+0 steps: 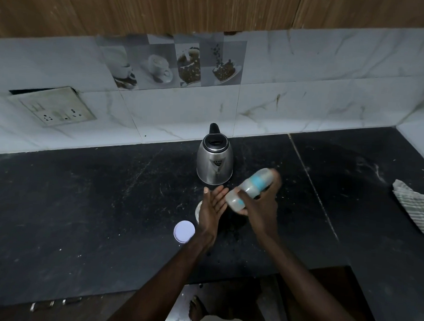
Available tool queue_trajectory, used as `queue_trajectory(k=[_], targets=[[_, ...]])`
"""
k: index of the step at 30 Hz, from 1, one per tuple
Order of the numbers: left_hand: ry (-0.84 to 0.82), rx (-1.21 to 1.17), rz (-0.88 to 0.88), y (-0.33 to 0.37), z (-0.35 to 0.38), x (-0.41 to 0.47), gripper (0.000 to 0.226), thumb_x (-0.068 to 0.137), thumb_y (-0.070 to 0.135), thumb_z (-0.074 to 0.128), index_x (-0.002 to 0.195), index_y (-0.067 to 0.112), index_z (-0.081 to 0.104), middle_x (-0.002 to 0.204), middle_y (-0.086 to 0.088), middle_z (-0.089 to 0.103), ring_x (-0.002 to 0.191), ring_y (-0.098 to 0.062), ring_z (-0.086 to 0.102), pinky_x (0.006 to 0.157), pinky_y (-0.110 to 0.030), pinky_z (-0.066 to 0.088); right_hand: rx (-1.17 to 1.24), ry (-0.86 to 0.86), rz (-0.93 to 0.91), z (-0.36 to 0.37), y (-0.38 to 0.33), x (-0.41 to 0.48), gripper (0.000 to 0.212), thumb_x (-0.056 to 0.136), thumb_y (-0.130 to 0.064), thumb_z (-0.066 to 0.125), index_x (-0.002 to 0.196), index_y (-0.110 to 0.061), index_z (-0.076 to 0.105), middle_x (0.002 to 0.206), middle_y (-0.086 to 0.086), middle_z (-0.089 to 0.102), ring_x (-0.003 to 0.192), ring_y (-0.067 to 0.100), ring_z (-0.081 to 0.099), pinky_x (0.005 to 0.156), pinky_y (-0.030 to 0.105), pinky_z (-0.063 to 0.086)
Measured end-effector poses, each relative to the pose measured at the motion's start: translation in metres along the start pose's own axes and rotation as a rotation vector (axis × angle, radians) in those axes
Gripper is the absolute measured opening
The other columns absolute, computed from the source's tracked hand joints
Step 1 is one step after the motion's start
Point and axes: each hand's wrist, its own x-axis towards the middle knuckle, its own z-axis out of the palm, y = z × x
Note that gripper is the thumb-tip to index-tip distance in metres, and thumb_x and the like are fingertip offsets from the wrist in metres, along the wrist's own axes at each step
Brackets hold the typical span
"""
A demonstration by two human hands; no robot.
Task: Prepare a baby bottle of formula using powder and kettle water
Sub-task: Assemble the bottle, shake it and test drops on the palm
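My right hand (264, 205) grips a clear baby bottle (249, 189) with a blue band, tilted on its side above the black counter and blurred by motion. My left hand (213, 203) is held flat and open just left of the bottle's lower end, palm facing it. A steel kettle (215, 164) with a black handle and an open top stands behind the hands near the wall. A round container (198, 211), mostly hidden under my left hand, sits on the counter. Its pale round lid (184, 231) lies flat to the left of my left wrist.
The black stone counter (84, 204) runs wall to wall, with its front edge stepping back at the lower right. A striped cloth (415, 206) lies at the far right. A wall socket plate (52, 105) hangs loose at the left. A bare foot (198, 308) shows on the floor below.
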Motion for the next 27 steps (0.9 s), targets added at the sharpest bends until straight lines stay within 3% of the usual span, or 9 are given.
queue_trajectory(k=[2,6,9,11,13,17,21,24,27], targets=[[0.016,-0.036,-0.012,-0.004,0.004,0.0,0.066,0.101,0.06,0.041,0.136,0.008,0.061,0.134,-0.012,0.068,0.13,-0.031,0.061,0.117,-0.053,0.04,-0.032,-0.135,0.025,0.001,0.007,-0.002,0.103,0.079,-0.017,0.088,0.147,-0.061,0.024,0.12,0.005,0.068,0.101,0.021,0.073,0.066,0.051,0.066],[-0.034,-0.022,-0.045,-0.004,0.01,-0.002,0.063,0.105,0.061,0.028,0.136,0.017,0.061,0.137,-0.005,0.067,0.131,-0.022,0.06,0.118,-0.044,0.039,0.074,0.156,-0.025,-0.005,0.007,0.006,0.104,0.08,-0.024,0.088,0.15,-0.057,0.019,0.123,-0.001,0.065,0.102,0.019,0.071,0.074,0.054,0.065],[-0.02,-0.123,-0.067,-0.008,0.015,-0.004,0.069,0.1,0.066,0.035,0.138,0.013,0.059,0.14,-0.013,0.063,0.13,-0.034,0.06,0.098,-0.05,0.054,-0.101,-0.019,-0.049,0.002,0.011,-0.007,0.105,0.075,-0.029,0.09,0.148,-0.059,0.022,0.12,0.002,0.07,0.096,0.016,0.074,0.076,0.05,0.065],[-0.02,-0.169,-0.065,-0.009,0.019,-0.005,0.074,0.099,0.068,0.038,0.141,0.011,0.058,0.141,-0.015,0.062,0.133,-0.037,0.056,0.108,-0.053,0.048,-0.111,-0.039,-0.109,0.0,0.011,-0.01,0.107,0.074,-0.025,0.092,0.149,-0.057,0.023,0.123,-0.005,0.068,0.098,0.011,0.073,0.076,0.046,0.066],[-0.015,-0.205,-0.085,-0.007,0.019,-0.003,0.074,0.1,0.068,0.034,0.141,0.01,0.058,0.142,-0.014,0.062,0.137,-0.032,0.054,0.117,-0.047,0.039,-0.019,0.104,-0.144,-0.003,0.009,-0.006,0.106,0.077,-0.024,0.091,0.152,-0.053,0.021,0.131,-0.005,0.063,0.101,0.01,0.072,0.078,0.043,0.065],[-0.042,-0.249,-0.101,-0.006,0.025,-0.007,0.075,0.098,0.071,0.035,0.14,0.013,0.058,0.14,-0.015,0.063,0.131,-0.036,0.058,0.089,-0.047,0.056,-0.163,-0.056,-0.17,-0.002,0.01,-0.006,0.107,0.077,-0.024,0.09,0.154,-0.049,0.021,0.131,-0.002,0.067,0.099,0.007,0.072,0.074,0.021,0.061],[-0.017,-0.256,-0.092,-0.005,0.023,-0.005,0.074,0.1,0.067,0.036,0.141,0.008,0.058,0.14,-0.013,0.064,0.135,-0.03,0.056,0.12,-0.05,0.036,0.002,0.134,-0.118,-0.006,0.008,-0.005,0.103,0.077,-0.033,0.09,0.15,-0.056,0.021,0.134,0.002,0.065,0.101,0.014,0.073,0.08,0.048,0.065],[-0.007,-0.278,-0.111,-0.006,0.023,-0.006,0.075,0.099,0.067,0.038,0.14,0.008,0.058,0.14,-0.011,0.063,0.134,-0.033,0.057,0.113,-0.056,0.042,-0.147,-0.007,-0.133,-0.003,0.016,-0.015,0.102,0.077,-0.029,0.091,0.148,-0.057,0.023,0.132,-0.001,0.067,0.099,0.008,0.073,0.082,0.046,0.064],[0.015,-0.255,-0.092,-0.008,0.02,-0.004,0.073,0.101,0.065,0.037,0.14,0.006,0.058,0.138,-0.012,0.065,0.133,-0.029,0.057,0.121,-0.051,0.034,-0.024,0.099,-0.151,-0.008,0.02,-0.014,0.107,0.078,-0.024,0.092,0.154,-0.051,0.021,0.14,-0.005,0.059,0.1,0.001,0.071,0.076,0.039,0.066]])
